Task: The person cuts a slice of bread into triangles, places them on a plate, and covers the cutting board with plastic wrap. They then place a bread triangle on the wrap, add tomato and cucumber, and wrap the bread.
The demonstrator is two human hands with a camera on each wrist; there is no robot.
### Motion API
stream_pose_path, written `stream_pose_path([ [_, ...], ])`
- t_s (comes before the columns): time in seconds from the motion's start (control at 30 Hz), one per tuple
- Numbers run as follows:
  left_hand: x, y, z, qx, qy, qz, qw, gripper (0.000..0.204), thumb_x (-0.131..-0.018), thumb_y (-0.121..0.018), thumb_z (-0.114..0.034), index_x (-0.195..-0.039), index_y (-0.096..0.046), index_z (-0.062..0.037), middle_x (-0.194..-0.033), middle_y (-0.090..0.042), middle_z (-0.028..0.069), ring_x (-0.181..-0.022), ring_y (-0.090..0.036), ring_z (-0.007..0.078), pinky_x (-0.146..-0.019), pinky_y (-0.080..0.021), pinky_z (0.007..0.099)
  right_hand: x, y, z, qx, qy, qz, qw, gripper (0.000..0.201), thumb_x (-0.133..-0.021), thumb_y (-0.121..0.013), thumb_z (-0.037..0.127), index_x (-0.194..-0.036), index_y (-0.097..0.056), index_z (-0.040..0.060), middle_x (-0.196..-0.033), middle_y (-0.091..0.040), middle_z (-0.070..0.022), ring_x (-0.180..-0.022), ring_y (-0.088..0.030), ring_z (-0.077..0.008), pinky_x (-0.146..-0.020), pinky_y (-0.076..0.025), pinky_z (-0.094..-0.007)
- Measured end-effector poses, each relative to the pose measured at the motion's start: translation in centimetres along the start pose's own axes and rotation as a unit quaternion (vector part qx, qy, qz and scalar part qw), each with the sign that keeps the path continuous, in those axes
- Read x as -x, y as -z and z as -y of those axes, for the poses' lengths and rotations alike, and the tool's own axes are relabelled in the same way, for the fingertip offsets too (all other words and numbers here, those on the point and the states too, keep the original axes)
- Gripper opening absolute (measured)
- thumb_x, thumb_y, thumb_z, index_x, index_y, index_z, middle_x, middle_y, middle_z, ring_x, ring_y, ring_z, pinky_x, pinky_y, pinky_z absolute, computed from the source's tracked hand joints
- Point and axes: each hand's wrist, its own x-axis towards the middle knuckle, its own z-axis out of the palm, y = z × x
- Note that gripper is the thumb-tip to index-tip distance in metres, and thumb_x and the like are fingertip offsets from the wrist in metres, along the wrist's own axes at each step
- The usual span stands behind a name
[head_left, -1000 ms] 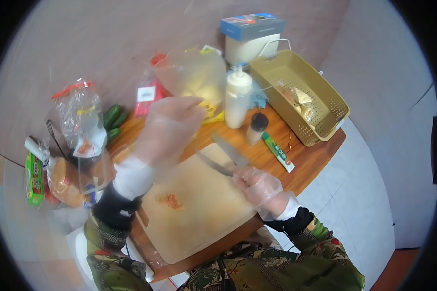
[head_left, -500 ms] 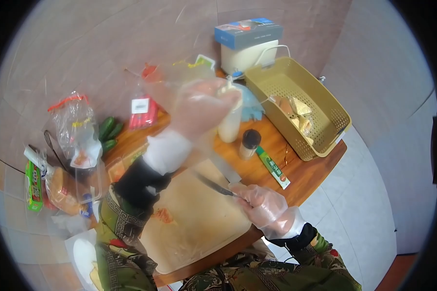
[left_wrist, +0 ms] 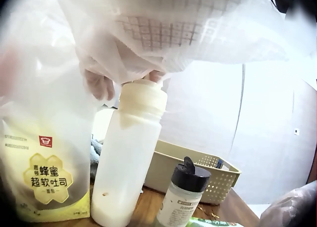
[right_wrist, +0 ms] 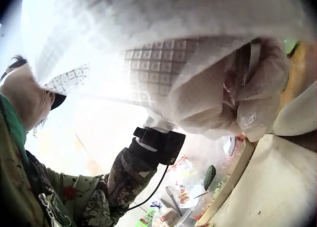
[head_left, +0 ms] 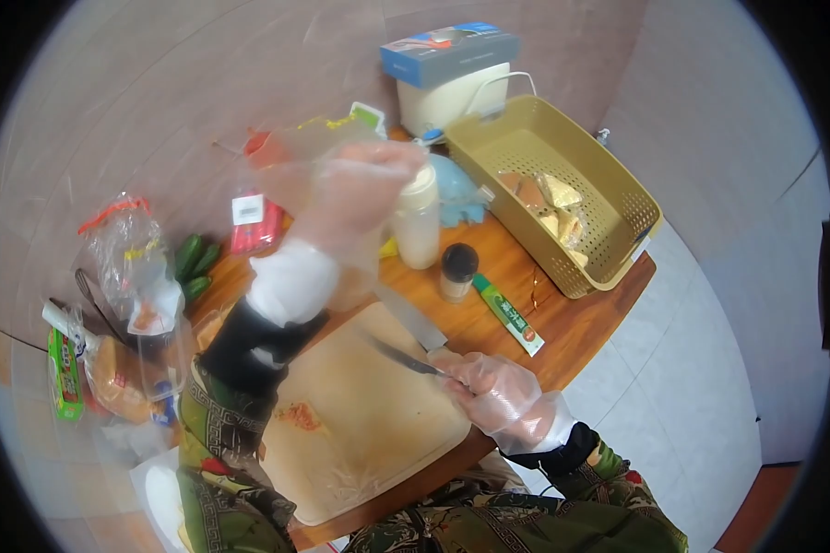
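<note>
My left hand (head_left: 369, 180), in a clear plastic glove, has its fingers around the top of a white squeeze bottle (head_left: 418, 230). In the left wrist view the bottle (left_wrist: 128, 162) stands upright under the gloved fingertips (left_wrist: 100, 86), its nozzle hidden. Lower right, my gloved right hand (head_left: 498, 392) grips a knife (head_left: 401, 357), its narrow blade pointing left over the pale cutting board (head_left: 378, 424). Beyond it lies a second, wider blade (head_left: 410, 315) along the board's far edge. Orange-red food bits (head_left: 300, 417) lie on the board. A black-capped shaker (head_left: 458, 272) stands beside the bottle.
A perforated basket (head_left: 609, 198) with wrapped food stands back right, a green-and-white tube (head_left: 512, 318) before it. Left of the bottle is a bread bag (left_wrist: 47, 180). Cucumbers (head_left: 192, 263), packaged bread (head_left: 124, 378) and a green box (head_left: 65, 373) sit on the left.
My left hand has moved right, from over the bags to the top of the squeeze bottle. The right hand keeps hold of the knife nearly in place. The head view has shifted slightly.
</note>
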Motion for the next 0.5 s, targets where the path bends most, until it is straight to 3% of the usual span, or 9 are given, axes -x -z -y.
stream_pose_path([
  [0.03, 0.0, 0.2, -0.7, 0.000, -0.001, 0.002, 1.000, 0.032, -0.098, -0.069, -0.024, -0.112, -0.075, 0.0039, -0.102, -0.075, 0.0062, -0.095, -0.066, 0.0136, -0.089, -0.051, 0.0293, 0.0, 0.0, 0.0, 0.000, -0.005, 0.010, 1.000, 0.027, -0.096, -0.063, 0.018, -0.123, -0.067, 0.0140, -0.086, -0.071, -0.0176, -0.083, -0.070, -0.0389, -0.071, -0.055, -0.0485],
  [0.1, 0.2, 0.6, -2.1, 0.083, 0.084, 0.023, 0.993, 0.033, -0.098, -0.070, -0.024, -0.116, -0.074, 0.0036, -0.109, -0.073, 0.0073, -0.102, -0.064, 0.0134, -0.095, -0.048, 0.0290, -0.2, 0.0, 0.0, -0.007, -0.002, 0.010, 1.000, 0.027, -0.096, -0.063, 0.017, -0.122, -0.067, 0.0130, -0.086, -0.071, -0.0181, -0.084, -0.069, -0.0394, -0.071, -0.055, -0.0488],
  [0.23, 1.3, 1.3, -6.4, 0.129, 0.101, 0.039, 0.986, 0.032, -0.098, -0.070, -0.025, -0.114, -0.074, 0.0027, -0.111, -0.073, 0.0075, -0.103, -0.064, 0.0140, -0.098, -0.047, 0.0303, -0.1, -0.1, 0.0, -0.021, 0.007, 0.008, 1.000, 0.028, -0.095, -0.063, 0.013, -0.122, -0.066, 0.0106, -0.089, -0.071, -0.0195, -0.086, -0.069, -0.0405, -0.074, -0.055, -0.0488],
  [0.33, 3.1, 1.6, -8.5, 0.196, 0.116, 0.055, 0.972, 0.038, -0.101, -0.066, -0.027, -0.123, -0.070, 0.0039, -0.119, -0.071, 0.0087, -0.108, -0.064, 0.0160, -0.099, -0.047, 0.0329, -0.1, -0.2, -0.4, -0.051, 0.022, -0.015, 0.998, 0.027, -0.093, -0.065, 0.011, -0.120, -0.068, 0.0093, -0.089, -0.072, -0.0185, -0.085, -0.069, -0.0409, -0.074, -0.056, -0.0475],
  [0.47, 5.3, 3.8, -7.0, 0.051, -0.001, -0.017, 0.999, 0.043, -0.102, -0.063, -0.028, -0.130, -0.065, 0.0047, -0.125, -0.068, 0.0097, -0.112, -0.063, 0.0183, -0.100, -0.046, 0.0345, 0.7, -0.4, -0.8, -0.038, 0.010, -0.024, 0.999, 0.025, -0.093, -0.065, 0.009, -0.116, -0.071, 0.0072, -0.096, -0.073, -0.0186, -0.087, -0.069, -0.0404, -0.076, -0.056, -0.0455],
  [0.5, 5.6, 4.5, -6.6, 0.017, -0.033, -0.033, 0.999, 0.044, -0.103, -0.063, -0.029, -0.131, -0.064, 0.0049, -0.127, -0.067, 0.0100, -0.113, -0.063, 0.0189, -0.101, -0.046, 0.0349, 1.0, -0.6, -1.3, -0.044, 0.042, -0.038, 0.997, 0.024, -0.092, -0.066, 0.008, -0.115, -0.071, 0.0059, -0.102, -0.073, -0.0183, -0.090, -0.068, -0.0398, -0.077, -0.057, -0.0444],
])
